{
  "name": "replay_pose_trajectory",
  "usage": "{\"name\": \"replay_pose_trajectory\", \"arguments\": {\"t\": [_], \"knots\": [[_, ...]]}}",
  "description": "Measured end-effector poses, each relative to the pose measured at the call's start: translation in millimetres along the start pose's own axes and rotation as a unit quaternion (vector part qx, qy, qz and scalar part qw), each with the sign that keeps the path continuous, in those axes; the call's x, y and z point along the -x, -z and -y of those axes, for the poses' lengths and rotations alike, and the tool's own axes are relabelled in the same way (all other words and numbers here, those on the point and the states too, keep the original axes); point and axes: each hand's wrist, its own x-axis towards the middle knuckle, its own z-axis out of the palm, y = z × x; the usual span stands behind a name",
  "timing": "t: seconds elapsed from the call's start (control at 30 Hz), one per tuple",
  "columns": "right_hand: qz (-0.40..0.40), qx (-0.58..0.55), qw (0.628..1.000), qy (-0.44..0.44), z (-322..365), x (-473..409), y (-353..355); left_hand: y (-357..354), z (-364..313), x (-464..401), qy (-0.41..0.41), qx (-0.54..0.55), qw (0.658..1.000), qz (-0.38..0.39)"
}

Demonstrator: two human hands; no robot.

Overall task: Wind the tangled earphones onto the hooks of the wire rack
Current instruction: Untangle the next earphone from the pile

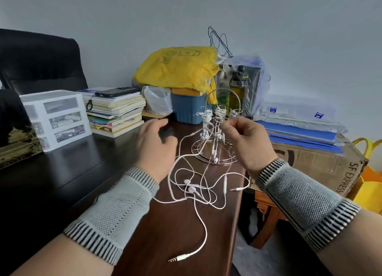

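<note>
Earphones [194, 190] lie in a loose white tangle on the dark brown table [177, 230], their cables looping over one another in front of the wire rack [215, 149]. Two earbuds sit side by side near the middle of the tangle, an inline remote lies to the right of them, one jack plug points right at the table's right edge, and a second jack plug [182, 257] lies at the end of a long strand trailing toward the camera. The rack stands upright on a round base just beyond the tangle, with an arched handle on top; several of its hooks already carry wound white cable, and earbuds hang down beside its centre post. The right hand [246, 143] is raised beside the rack, its thumb and fingertips pinching a thin strand of cable that runs down to the tangle. The left hand [154, 145] hovers above the table left of the rack with its fingers curled loosely; a dark shape shows under them, but whether it is held cannot be told. Both forearms wear grey knitted wrist sleeves with striped cuffs. Behind the rack are a blue bin [187, 108], a yellow plastic bag [177, 68], a stack of books [115, 112] and a small white drawer unit [55, 118].
</note>
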Motion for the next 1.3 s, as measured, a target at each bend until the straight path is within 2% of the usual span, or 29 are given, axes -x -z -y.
{"name": "replay_pose_trajectory", "arguments": {"t": [0.07, 0.13, 0.27, 0.33, 0.4, 0.5, 0.67, 0.87, 0.93, 1.0, 1.1, 1.17, 1.3], "knots": [[0.022, -0.005, 1.000, 0.005, 1.3, 0.0, -1.4, -5.3, -8.8, 7.1, -0.074, 0.031, 0.997, -0.003], [0.041, -0.023, 0.999, 0.006, 3.6, 0.5, -2.5, -11.7, -11.6, 10.6, -0.113, 0.049, 0.992, 0.025], [0.064, -0.018, 0.998, 0.019, 7.1, 4.1, -1.4, -17.5, -2.6, 11.1, -0.107, 0.052, 0.989, 0.086], [0.069, -0.019, 0.997, 0.013, 7.7, 5.6, -0.5, -15.9, 0.6, 10.3, -0.100, 0.040, 0.991, 0.078], [0.061, -0.017, 0.998, 0.006, 7.1, 6.1, 1.4, -12.9, 1.3, 6.5, -0.073, 0.058, 0.994, 0.050], [0.031, -0.013, 0.999, 0.002, 4.8, 4.8, 2.4, -9.6, 9.5, -6.8, 0.010, 0.137, 0.990, -0.009], [-0.015, -0.028, 0.999, -0.014, 2.0, 1.0, 4.8, -1.3, 36.7, -29.1, 0.176, 0.295, 0.933, -0.103], [-0.028, 0.003, 1.000, -0.001, 2.8, 1.7, -1.8, -0.3, 46.4, -34.4, 0.197, 0.291, 0.926, -0.137], [-0.025, -0.003, 1.000, -0.004, 2.9, 1.0, -1.1, 0.8, 45.1, -33.8, 0.186, 0.255, 0.939, -0.135], [-0.011, -0.001, 1.000, -0.006, 2.9, 0.5, -0.2, 1.1, 40.8, -29.3, 0.162, 0.201, 0.961, -0.094], [0.025, -0.003, 1.000, -0.005, 3.1, 1.1, -0.3, 1.3, 23.9, -17.4, 0.090, 0.012, 0.995, -0.039], [0.045, 0.002, 0.999, 0.002, 4.3, 2.4, -0.3, 2.5, 8.4, -7.7, 0.011, -0.050, 0.998, -0.030], [0.069, -0.006, 0.998, 0.003, 7.0, 5.8, -1.6, 2.1, -15.6, 12.3, -0.145, -0.054, 0.988, 0.014]]}}
